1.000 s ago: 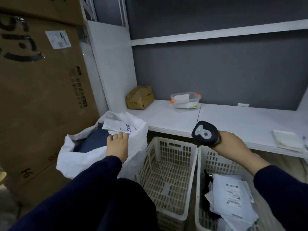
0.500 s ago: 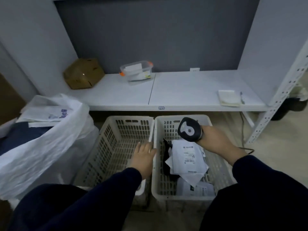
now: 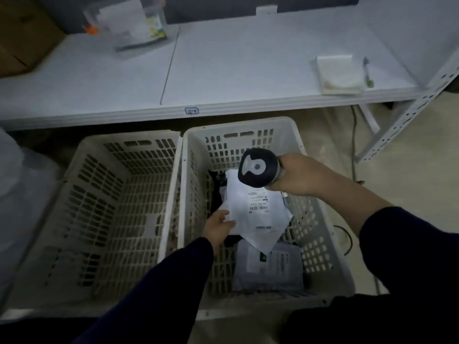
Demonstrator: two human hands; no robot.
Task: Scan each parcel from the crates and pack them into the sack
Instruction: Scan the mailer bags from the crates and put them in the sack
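The white parcel (image 3: 255, 209) lies label-up on top of the pile in the right crate (image 3: 320, 219). It rests over a grey parcel (image 3: 268, 266) and beside a black parcel (image 3: 215, 192).

Risk: the white parcel looks thin and limp. Lifted by one edge, it is likely to fold, turning the barcode away from the scanner (image 3: 258, 167) and causing a failed read.

Risk: the scanner head sits just above the parcel's top edge, not over the barcode. A trigger pull here may miss it or read a neighbouring label.

Left hand (image 3: 218, 227): fingers curled at the parcel's left edge, thumb on top, pinching it.

Right hand (image 3: 298, 175): wrapped round the scanner handle.

The left crate (image 3: 119, 194) stands against the right crate. The sack (image 3: 10, 182) is a blur at the left margin.
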